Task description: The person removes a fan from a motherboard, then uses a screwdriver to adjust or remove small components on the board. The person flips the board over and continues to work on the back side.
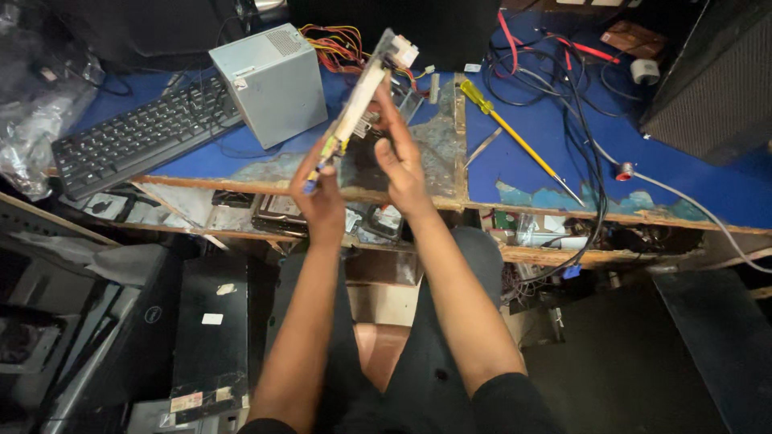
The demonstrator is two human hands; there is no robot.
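Circuit board (359,96) held edge-on and tilted above the blue tabletop (515,165), left hand (319,193) in closed grip on its lower end, right hand (400,157) clasping its middle, beside grey power supply box (269,80)

Matt grey metal power-supply box (272,83) sits on the worn wooden counter (523,153), its blue coating peeling rough; black plastic keyboard (137,137) looks dull.

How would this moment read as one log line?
left hand: grips circuit board low end | right hand: holds board side | board: tilted above blue workbench
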